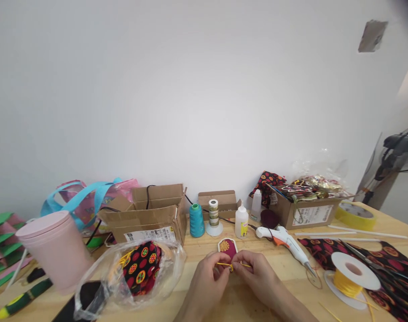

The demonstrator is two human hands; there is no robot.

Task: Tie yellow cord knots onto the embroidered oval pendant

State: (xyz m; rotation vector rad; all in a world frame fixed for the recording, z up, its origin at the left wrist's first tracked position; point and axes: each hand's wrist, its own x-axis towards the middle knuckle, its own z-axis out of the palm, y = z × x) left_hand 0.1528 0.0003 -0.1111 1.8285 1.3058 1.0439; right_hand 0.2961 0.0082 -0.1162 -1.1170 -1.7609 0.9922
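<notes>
My left hand (209, 275) and my right hand (256, 270) meet low in the middle of the view, both with fingertips pinched together. A thin yellow cord (224, 264) runs between them, and a short piece sticks out past the right fingers. Just beyond the fingertips is a small maroon fabric piece (231, 251) with a pale edge and a gold pattern. My fingers cover its near end, where the cord appears to meet it; whether there is a knot I cannot tell.
Behind stand a teal thread cone (196, 221), a glue bottle (241, 222) and an open cardboard box (157, 214). A white glue gun (287, 243), yellow cord spool (350, 277) and scissors (375, 264) on patterned cloth are at right. A plastic bag (170, 268) and pink canister (56, 250) are left.
</notes>
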